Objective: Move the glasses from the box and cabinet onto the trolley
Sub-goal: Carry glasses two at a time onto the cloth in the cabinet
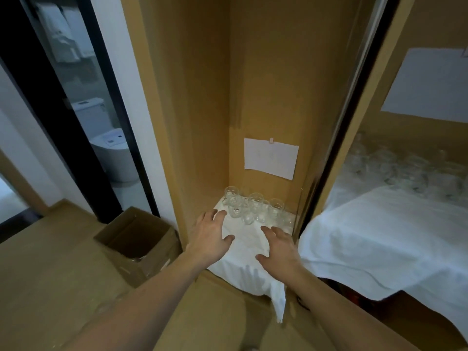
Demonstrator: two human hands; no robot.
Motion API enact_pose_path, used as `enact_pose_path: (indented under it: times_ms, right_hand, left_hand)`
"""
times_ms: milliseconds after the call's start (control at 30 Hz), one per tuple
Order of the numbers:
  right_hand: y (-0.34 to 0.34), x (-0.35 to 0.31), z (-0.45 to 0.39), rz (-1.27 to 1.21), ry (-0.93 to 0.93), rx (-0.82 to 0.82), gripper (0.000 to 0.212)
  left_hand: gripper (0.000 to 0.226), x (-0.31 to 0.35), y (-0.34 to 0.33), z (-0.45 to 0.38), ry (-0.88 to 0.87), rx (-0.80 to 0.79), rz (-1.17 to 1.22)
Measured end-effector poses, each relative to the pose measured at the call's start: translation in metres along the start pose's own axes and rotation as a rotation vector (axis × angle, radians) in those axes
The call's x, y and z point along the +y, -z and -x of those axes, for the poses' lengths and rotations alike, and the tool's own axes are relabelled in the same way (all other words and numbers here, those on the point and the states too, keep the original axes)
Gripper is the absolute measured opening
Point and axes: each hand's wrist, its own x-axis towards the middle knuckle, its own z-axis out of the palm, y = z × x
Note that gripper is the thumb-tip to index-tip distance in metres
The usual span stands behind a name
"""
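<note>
Where a white cloth (243, 249) lines the cabinet (202, 97) shelf, both hands' fingers (220, 214) spread wide, empty.

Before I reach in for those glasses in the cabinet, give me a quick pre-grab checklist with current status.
1. Left hand free: ok, open, holding nothing.
2. Right hand free: ok, open over the white cloth.
3. Glasses upright at the back of the cloth: ok.
4. Path to the glasses clear: ok, only bare cloth between.
5. Cloth lying flat: not ok, its front edge hangs over the shelf.
6. Trolley ready: cannot tell, not in view.
</note>
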Motion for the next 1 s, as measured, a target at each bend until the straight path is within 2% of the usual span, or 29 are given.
enact_pose_path:
  times_ms: [400, 833, 1000]
  right_hand:
    - [-0.027, -0.011, -0.1, -0.076, 0.004, -0.098, 0.078]
    - [-0.034, 0.02, -0.2, -0.216, -0.087, -0.105, 0.076]
    - [-0.044, 0.028, -0.221, -0.259, -0.135, -0.159, 0.079]
  left_hand:
    - [0.067, -0.056, -0.029, -0.072, 0.138, -0.058, 0.012]
    - [0.07, -0.045, -0.056, -0.188, 0.096, -0.188, -0.014]
    - [0.071, -0.045, -0.079, -0.218, 0.121, -0.248, 0.036]
